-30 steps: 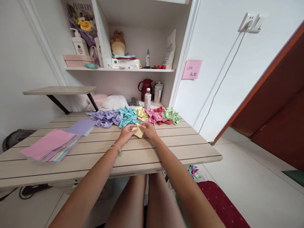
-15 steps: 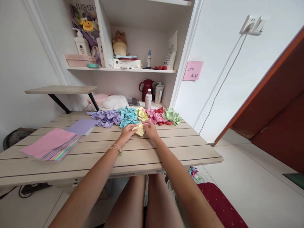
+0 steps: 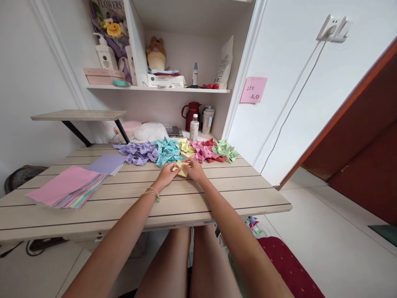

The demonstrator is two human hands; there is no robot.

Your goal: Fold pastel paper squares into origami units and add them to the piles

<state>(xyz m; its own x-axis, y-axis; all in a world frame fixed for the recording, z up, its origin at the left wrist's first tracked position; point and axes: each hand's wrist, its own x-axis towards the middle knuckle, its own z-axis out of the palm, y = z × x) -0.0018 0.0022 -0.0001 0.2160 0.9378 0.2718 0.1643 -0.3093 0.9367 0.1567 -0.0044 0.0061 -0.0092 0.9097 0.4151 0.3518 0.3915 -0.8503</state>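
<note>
A small piece of folded yellow paper (image 3: 183, 170) is held just above the slatted table between my two hands. My left hand (image 3: 167, 174), below a wrist with thin bracelets (image 3: 151, 192), pinches its left side. My right hand (image 3: 195, 169) grips the right side, its fingers bent over the upper edge and partly covering the paper. Just beyond my fingers lies a row of folded paper pieces: purple (image 3: 139, 153), blue (image 3: 168, 150), yellow (image 3: 186, 147), pink (image 3: 203, 151), red (image 3: 219, 159) and green (image 3: 225, 150).
On the left of the table (image 3: 248, 198) lie a fanned stack of coloured paper (image 3: 66, 185) and purple sheets (image 3: 107, 163). A small raised shelf (image 3: 79, 115) stands behind them. At the back are a bottle (image 3: 194, 127), a red jug (image 3: 191, 114) and a cup (image 3: 207, 120).
My hands have drawn slightly closer together, and the yellow paper between them shows less of its surface. The camera has shifted slightly.
</note>
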